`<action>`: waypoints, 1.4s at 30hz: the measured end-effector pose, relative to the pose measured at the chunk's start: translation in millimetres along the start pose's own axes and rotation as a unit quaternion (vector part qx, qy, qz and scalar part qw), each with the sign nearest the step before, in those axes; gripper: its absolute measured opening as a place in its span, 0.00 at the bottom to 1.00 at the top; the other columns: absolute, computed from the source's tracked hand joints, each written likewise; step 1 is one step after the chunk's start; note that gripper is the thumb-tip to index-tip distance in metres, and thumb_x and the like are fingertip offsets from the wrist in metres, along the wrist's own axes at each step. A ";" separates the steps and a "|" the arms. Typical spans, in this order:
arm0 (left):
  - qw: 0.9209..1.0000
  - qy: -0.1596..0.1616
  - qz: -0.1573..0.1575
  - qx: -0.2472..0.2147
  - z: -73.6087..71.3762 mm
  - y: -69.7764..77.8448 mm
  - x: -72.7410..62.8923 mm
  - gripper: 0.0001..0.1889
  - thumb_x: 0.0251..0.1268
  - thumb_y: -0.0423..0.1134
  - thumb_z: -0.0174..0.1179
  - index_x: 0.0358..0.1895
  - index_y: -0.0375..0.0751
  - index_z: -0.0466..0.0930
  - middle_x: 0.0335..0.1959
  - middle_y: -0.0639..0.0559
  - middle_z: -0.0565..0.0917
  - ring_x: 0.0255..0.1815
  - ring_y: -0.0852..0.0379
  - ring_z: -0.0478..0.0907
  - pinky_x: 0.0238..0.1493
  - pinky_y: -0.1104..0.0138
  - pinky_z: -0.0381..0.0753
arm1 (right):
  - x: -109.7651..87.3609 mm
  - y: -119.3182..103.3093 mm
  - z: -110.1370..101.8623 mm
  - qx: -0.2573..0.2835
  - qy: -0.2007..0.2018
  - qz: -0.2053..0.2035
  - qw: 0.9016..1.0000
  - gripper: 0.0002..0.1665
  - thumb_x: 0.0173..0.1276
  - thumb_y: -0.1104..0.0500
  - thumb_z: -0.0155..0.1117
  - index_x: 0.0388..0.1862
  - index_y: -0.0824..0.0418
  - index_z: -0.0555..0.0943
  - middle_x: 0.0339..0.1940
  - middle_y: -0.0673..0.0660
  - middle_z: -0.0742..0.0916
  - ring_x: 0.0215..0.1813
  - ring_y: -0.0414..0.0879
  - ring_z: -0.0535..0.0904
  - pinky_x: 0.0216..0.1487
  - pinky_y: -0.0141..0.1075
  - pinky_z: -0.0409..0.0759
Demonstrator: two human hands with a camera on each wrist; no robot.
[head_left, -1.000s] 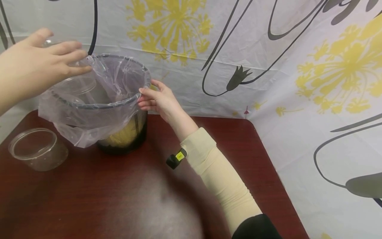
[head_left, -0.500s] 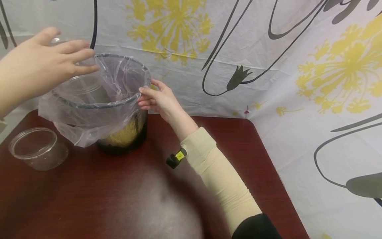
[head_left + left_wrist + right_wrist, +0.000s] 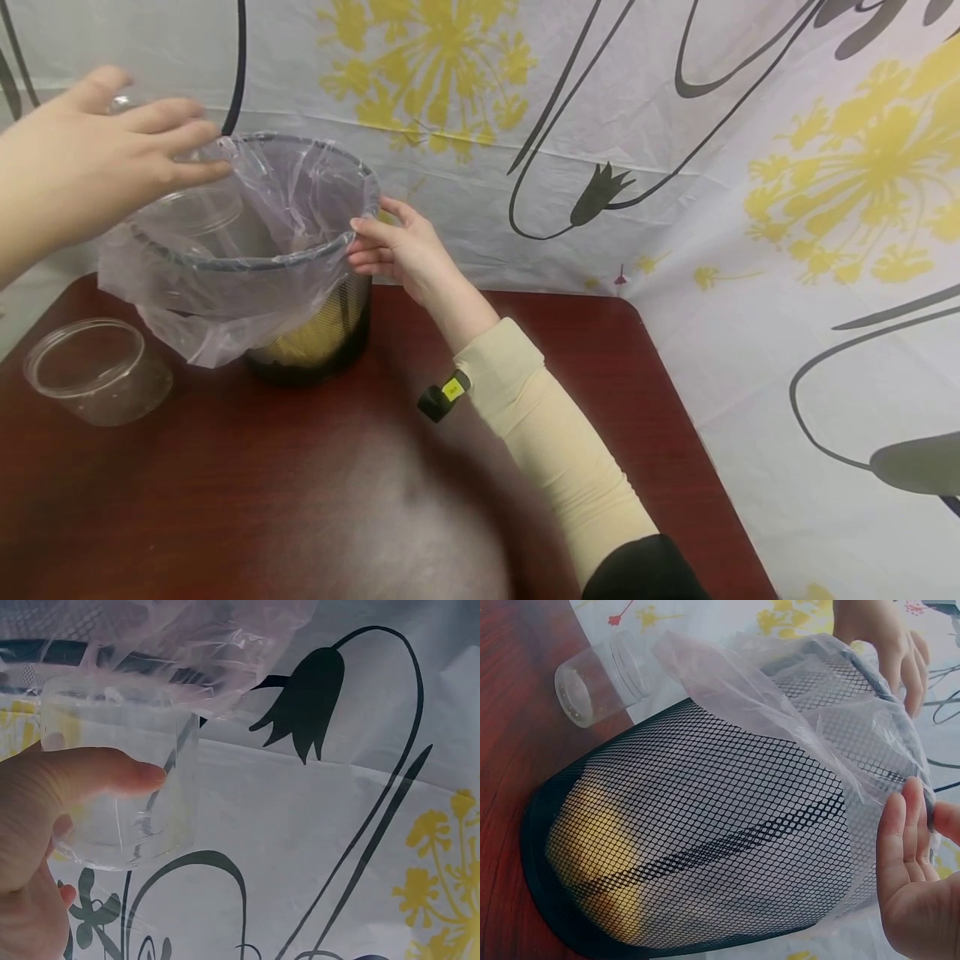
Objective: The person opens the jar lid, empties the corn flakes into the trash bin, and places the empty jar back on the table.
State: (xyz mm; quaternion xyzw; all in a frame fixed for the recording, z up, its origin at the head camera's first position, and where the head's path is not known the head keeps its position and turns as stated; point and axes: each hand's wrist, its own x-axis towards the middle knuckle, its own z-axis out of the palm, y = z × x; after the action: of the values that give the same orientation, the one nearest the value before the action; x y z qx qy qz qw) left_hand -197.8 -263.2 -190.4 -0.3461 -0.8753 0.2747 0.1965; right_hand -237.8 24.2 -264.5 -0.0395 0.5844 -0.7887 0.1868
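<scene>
My left hand [image 3: 112,158] grips a clear plastic tub [image 3: 120,817] over the bin's opening; the thumb lies across its side in the left wrist view. In the head view that hand covers much of the tub. My right hand [image 3: 408,254] holds the rim of a black mesh wastebasket [image 3: 727,817], thumb on top and fingers outside. A thin, translucent pinkish bin liner [image 3: 225,312] lines the basket and folds over its rim. Something yellow [image 3: 604,851] shows through the mesh low in the basket.
Another clear plastic tub [image 3: 101,375] stands upright on the dark red table [image 3: 300,483], left of the basket. A white cloth [image 3: 480,208] with yellow and grey plant prints hangs behind the table and along its right side.
My left hand shifted a little to the right with the tub, then back to the left. The right hand has stayed on the rim, and the basket stands where it was.
</scene>
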 end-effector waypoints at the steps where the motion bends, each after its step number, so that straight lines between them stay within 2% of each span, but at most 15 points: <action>1: 1.000 0.002 0.001 0.001 -0.6 0.1 0.1 0.43 0.35 0.11 0.58 0.63 0.41 0.69 0.70 0.32 0.58 0.72 0.37 0.48 0.66 0.39 0.43 | 0.2 0.1 -0.1 0.000 0.000 0.000 1.000 0.41 0.66 0.66 0.63 0.75 0.55 0.57 0.24 0.60 0.83 0.21 0.47 0.81 0.27 0.37 0.82; 7: 1.000 -0.001 0.004 -0.004 -0.2 0.5 -0.5 0.42 0.37 0.10 0.56 0.64 0.41 0.69 0.70 0.32 0.57 0.73 0.38 0.47 0.67 0.40 0.40 | 0.3 0.6 -0.4 0.003 -0.001 0.001 1.000 0.41 0.66 0.66 0.62 0.75 0.55 0.56 0.24 0.60 0.83 0.21 0.47 0.81 0.27 0.37 0.82; 14: 1.000 -0.002 -0.004 0.002 1.9 -0.4 -0.8 0.46 0.34 0.11 0.59 0.66 0.42 0.66 0.71 0.33 0.57 0.73 0.39 0.45 0.65 0.38 0.42 | -0.2 1.2 -0.4 0.003 0.001 -0.002 1.000 0.42 0.66 0.66 0.62 0.75 0.55 0.56 0.23 0.60 0.83 0.20 0.47 0.80 0.26 0.37 0.82; 18: 1.000 -0.010 -0.011 -0.016 0.3 0.5 -1.0 0.46 0.36 0.11 0.58 0.67 0.42 0.65 0.71 0.33 0.56 0.73 0.38 0.44 0.66 0.38 0.38 | -0.5 1.3 -0.6 0.002 0.002 -0.002 1.000 0.42 0.66 0.66 0.62 0.75 0.56 0.56 0.24 0.60 0.83 0.20 0.47 0.80 0.26 0.37 0.82; 26: 0.999 0.010 -0.017 -0.044 -5.1 1.3 -1.7 0.45 0.37 0.11 0.55 0.66 0.43 0.66 0.70 0.35 0.59 0.73 0.39 0.46 0.61 0.36 0.46 | 0.0 1.2 -0.4 0.006 -0.004 -0.003 1.000 0.42 0.66 0.67 0.62 0.75 0.56 0.55 0.22 0.60 0.83 0.19 0.46 0.80 0.26 0.36 0.82; 30: 0.998 0.038 -0.023 -0.049 -7.5 2.3 -1.6 0.44 0.36 0.11 0.56 0.65 0.44 0.67 0.68 0.36 0.61 0.71 0.40 0.49 0.59 0.38 0.49 | 0.1 1.6 -0.9 0.006 -0.002 -0.004 1.000 0.42 0.66 0.67 0.62 0.75 0.56 0.55 0.22 0.60 0.83 0.19 0.46 0.80 0.25 0.36 0.82; 33: 0.997 0.052 -0.025 -0.052 -10.0 3.1 -1.5 0.44 0.37 0.11 0.55 0.64 0.45 0.66 0.67 0.36 0.61 0.70 0.41 0.51 0.58 0.38 0.50 | -0.1 1.8 -1.3 0.002 -0.003 -0.005 1.000 0.42 0.66 0.67 0.62 0.75 0.56 0.54 0.22 0.60 0.83 0.19 0.46 0.80 0.26 0.36 0.82; 38: 0.996 0.059 -0.038 -0.056 -15.4 3.5 -0.6 0.44 0.39 0.10 0.52 0.66 0.47 0.64 0.67 0.37 0.60 0.69 0.42 0.52 0.58 0.39 0.49 | 0.2 1.9 -1.3 0.002 -0.002 -0.006 1.000 0.42 0.66 0.67 0.62 0.75 0.56 0.54 0.23 0.60 0.83 0.20 0.46 0.80 0.26 0.37 0.82; 42: 0.994 0.065 -0.052 -0.068 -18.3 3.7 -1.1 0.45 0.39 0.10 0.51 0.67 0.47 0.63 0.67 0.38 0.60 0.69 0.42 0.51 0.61 0.38 0.46 | 1.1 2.2 -1.4 0.005 0.000 -0.008 1.000 0.42 0.66 0.67 0.62 0.75 0.56 0.55 0.23 0.60 0.83 0.20 0.47 0.80 0.26 0.36 0.82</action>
State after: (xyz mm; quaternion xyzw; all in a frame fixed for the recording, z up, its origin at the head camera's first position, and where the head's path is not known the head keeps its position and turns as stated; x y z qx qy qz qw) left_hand -185.5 -255.3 -178.7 -0.3297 -0.8943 0.1807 0.2425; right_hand -238.7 24.6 -267.2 -0.0434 0.5799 -0.7932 0.1808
